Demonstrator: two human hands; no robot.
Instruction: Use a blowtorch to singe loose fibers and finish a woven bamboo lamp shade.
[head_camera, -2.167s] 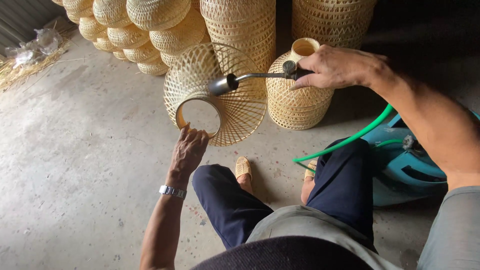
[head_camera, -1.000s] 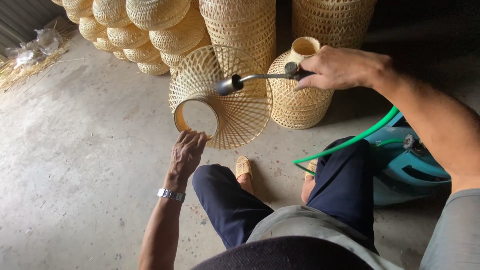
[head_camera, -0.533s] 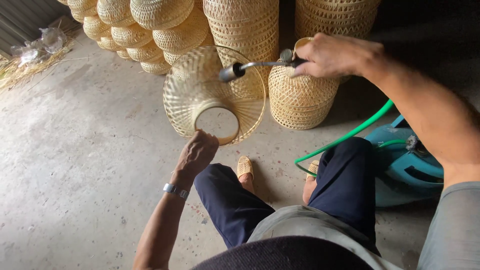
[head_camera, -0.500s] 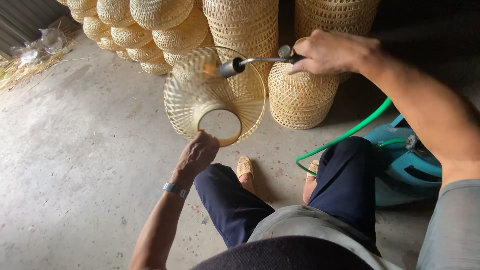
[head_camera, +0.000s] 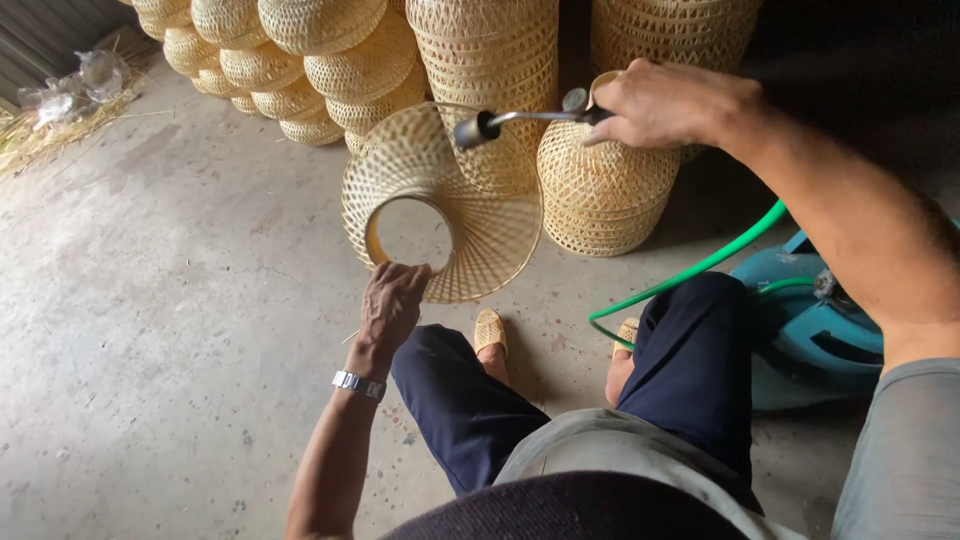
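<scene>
- A seated person's left hand (head_camera: 392, 300) pinches the lower edge of the narrow round opening of a pale, open-weave bamboo lampshade (head_camera: 445, 205), cone-shaped and tipped on its side on the grey concrete floor (head_camera: 170, 300).
- The shade lies directly ahead of that hand, its long axis running away from the person, narrow mouth facing back.
- The right hand (head_camera: 665, 100) is closed around the grip of a metal gas torch (head_camera: 510, 120); its dark nozzle hangs just above the shade's upper wall, pointing left.
- A green hose (head_camera: 690, 270) trails from the torch side to a blue gas cylinder (head_camera: 810, 330) lying by the right leg.
- Stacked woven bamboo shades (head_camera: 330, 50) stand behind, one squat woven basket (head_camera: 605, 190) just right.
</scene>
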